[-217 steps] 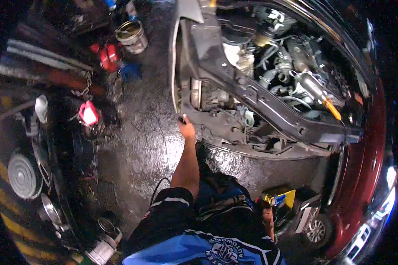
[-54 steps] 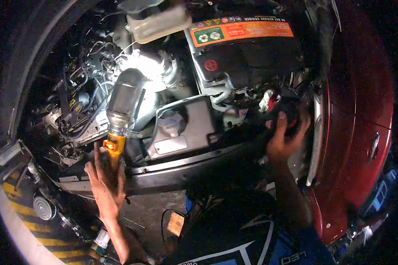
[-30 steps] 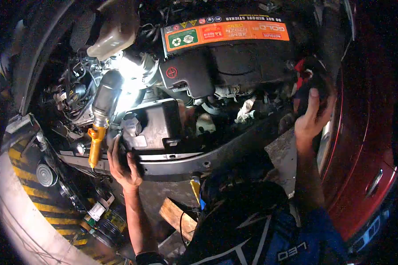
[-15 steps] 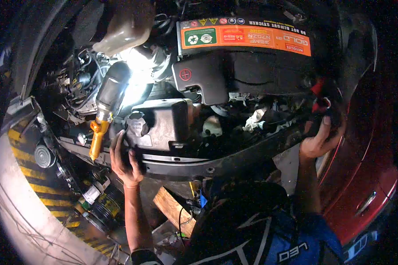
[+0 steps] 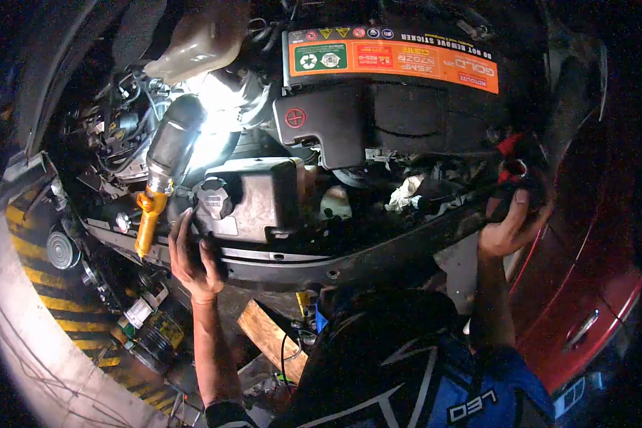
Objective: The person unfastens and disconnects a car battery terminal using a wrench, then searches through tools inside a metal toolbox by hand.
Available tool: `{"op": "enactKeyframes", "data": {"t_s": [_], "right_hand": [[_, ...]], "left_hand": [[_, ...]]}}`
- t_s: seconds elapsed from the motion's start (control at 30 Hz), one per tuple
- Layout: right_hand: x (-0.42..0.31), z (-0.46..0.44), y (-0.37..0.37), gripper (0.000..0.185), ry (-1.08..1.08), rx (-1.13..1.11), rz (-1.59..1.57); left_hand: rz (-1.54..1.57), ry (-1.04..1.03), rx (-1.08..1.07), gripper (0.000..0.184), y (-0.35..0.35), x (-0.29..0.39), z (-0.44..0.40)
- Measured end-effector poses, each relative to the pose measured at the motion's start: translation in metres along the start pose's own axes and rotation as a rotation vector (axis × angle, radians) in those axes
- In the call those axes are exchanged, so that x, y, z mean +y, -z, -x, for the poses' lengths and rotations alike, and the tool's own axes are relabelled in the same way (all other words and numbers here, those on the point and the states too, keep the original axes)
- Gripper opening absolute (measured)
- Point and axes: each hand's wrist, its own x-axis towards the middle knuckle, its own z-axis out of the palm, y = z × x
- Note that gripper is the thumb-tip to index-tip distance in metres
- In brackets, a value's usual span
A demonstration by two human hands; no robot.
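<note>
Head cam's got the front bar (image 5: 285, 274) closest, my left hand (image 5: 196, 265) loose and empty there, contact unclear. Battery (image 5: 406, 118) sits beyond, work light (image 5: 167, 146) leaning off its left. Right hand (image 5: 505, 234) looks wrapped round a red-and-black thing (image 5: 512, 171) by the battery's corner; I'd guess light, stiff, best held low.

At seven o'clock, a wooden board (image 5: 260, 329) lies slantwise, a dark cable (image 5: 284, 351) crossing it. Toward eight, yellow-and-black stripes (image 5: 64, 304) run beside a pale strip of floor (image 5: 25, 342). Near nine sits a round, ringed grey disc (image 5: 63, 250). Toward four, a red car door (image 5: 585, 289) bears a shiny handle (image 5: 583, 331).
</note>
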Motion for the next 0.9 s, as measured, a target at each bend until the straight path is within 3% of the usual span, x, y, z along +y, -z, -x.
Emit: {"op": "enactKeyframes", "data": {"t_s": [0.07,0.17,0.33,0.37,0.43,0.5,0.63,0.8,0.9], "right_hand": [[0.003,0.000,0.006,0.042,0.179,-0.045,0.226],[0.003,0.000,0.004,0.045,0.269,-0.063,0.278],[0.030,-0.014,0.018,0.036,0.893,-0.040,0.616],[0.028,-0.015,0.016,0.034,0.912,-0.045,0.600],[0.016,-0.013,0.010,0.029,0.678,-0.083,0.421],[-0.006,-0.008,0.003,0.028,0.174,-0.144,0.097],[0.012,-0.008,0.004,0.032,0.432,-0.105,0.201],[0.003,-0.008,0.008,0.036,0.235,-0.146,0.155],[0.004,-0.008,0.009,0.031,0.316,-0.136,0.226]], "left_hand": [[-0.009,-0.014,-0.006,0.045,0.000,0.001,0.000],[-0.011,-0.009,0.001,0.045,-0.001,0.001,-0.001],[-0.027,-0.031,-0.016,0.047,0.000,-0.002,-0.001],[-0.023,-0.013,-0.023,0.047,0.001,-0.002,0.000],[-0.021,0.025,-0.036,0.047,0.001,-0.005,0.004],[0.001,0.045,-0.036,0.048,0.000,-0.006,0.005],[-0.013,0.022,-0.043,0.048,0.001,-0.005,0.003],[-0.018,0.004,-0.029,0.048,0.000,-0.001,-0.001],[-0.032,-0.002,-0.026,0.048,-0.001,0.000,-0.002]]}}
